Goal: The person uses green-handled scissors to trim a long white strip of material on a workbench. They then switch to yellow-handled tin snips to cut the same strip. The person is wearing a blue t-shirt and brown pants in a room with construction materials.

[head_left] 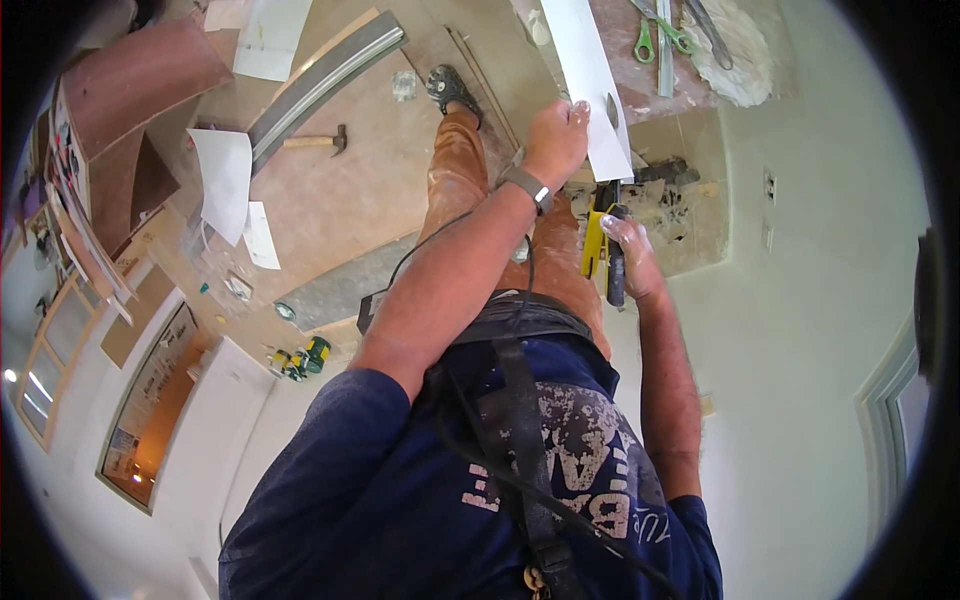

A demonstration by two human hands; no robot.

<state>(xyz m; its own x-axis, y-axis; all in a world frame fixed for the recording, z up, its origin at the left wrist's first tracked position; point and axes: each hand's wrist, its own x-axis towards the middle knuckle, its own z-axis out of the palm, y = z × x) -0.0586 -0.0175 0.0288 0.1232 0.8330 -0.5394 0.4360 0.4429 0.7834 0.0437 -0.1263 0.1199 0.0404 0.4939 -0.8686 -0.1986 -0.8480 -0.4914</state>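
Sheet (pixel 585 70) sits against the left fingers (pixel 578 114), its edge seemingly pinched.

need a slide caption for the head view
Left hand grips a white strip, right hand a yellow-and-black tool; a hammer lies farther left.

White strip (pixel 588 80) between left hand (pixel 556 142) and scissors (pixel 645 30)
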